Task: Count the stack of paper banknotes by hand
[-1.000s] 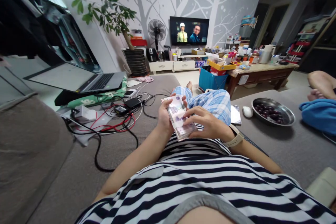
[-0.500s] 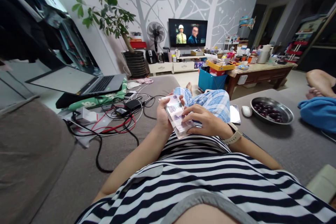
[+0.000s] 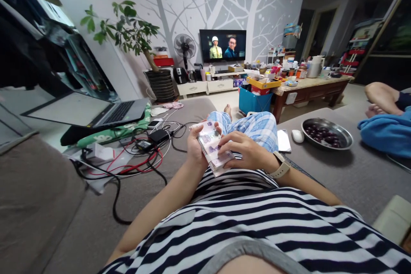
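Note:
A thick stack of pale purple banknotes (image 3: 209, 140) lies in my left hand (image 3: 195, 147) above my lap. The left thumb rests along the stack's left edge, and its fingertips show at the far right edge. My right hand (image 3: 244, 150), with a light watch on the wrist, bends over the stack's near end. Its fingertips touch the top notes there, with the thumb by the lower right corner. How many notes the right fingers hold is hidden. Below are my blue checked trousers (image 3: 257, 126).
To the left sit an open laptop (image 3: 96, 109), tangled cables and a black adapter (image 3: 159, 136) on the grey sofa. On the right are a phone-like white slab (image 3: 284, 140), a white mouse (image 3: 297, 136) and a metal bowl (image 3: 348, 142) of dark round fruit. Another person's bent leg (image 3: 383, 96) is beyond.
The view has turned slightly right and up, so the scene shifts left and down. Both hands keep their grip on the banknotes, the right fingers moving only slightly at the near end.

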Tool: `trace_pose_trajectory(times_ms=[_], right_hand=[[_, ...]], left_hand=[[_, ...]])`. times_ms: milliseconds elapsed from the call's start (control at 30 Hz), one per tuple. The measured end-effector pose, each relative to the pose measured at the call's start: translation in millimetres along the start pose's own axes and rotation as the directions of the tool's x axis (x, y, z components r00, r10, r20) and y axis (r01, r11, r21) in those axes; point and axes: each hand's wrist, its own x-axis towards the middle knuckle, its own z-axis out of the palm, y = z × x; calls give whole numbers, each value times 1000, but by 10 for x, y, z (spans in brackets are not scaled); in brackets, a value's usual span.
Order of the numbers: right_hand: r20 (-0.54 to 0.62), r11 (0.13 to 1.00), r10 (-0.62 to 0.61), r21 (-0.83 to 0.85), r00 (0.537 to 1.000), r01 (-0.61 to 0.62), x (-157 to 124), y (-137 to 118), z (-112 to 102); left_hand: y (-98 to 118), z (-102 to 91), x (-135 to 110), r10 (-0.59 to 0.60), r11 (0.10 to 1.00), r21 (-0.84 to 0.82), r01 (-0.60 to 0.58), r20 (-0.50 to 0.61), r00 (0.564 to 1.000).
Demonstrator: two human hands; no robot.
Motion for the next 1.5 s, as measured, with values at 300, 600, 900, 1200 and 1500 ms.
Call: trace_pose_trajectory(times_ms=[300,600,900,1200,1500], right_hand=[[-29,1000,0,-11,1000,-1,-19,16,38],[-40,1000,9,10,999,-9,0,27,36],[-96,993,87,86,992,-79,-31,-27,107],[-94,985,143,107,985,-133,-71,10,123],[-94,969,191,179,977,-172,-11,34,91]], left_hand=[[24,36,-9,29,999,15,-29,-3,1000],[41,75,-34,60,997,41,-61,23,998],[47,43,-25,96,995,31,-96,25,995],[77,26,-22,90,995,30,-91,22,996],[84,72,-50,96,994,41,-97,32,995]])
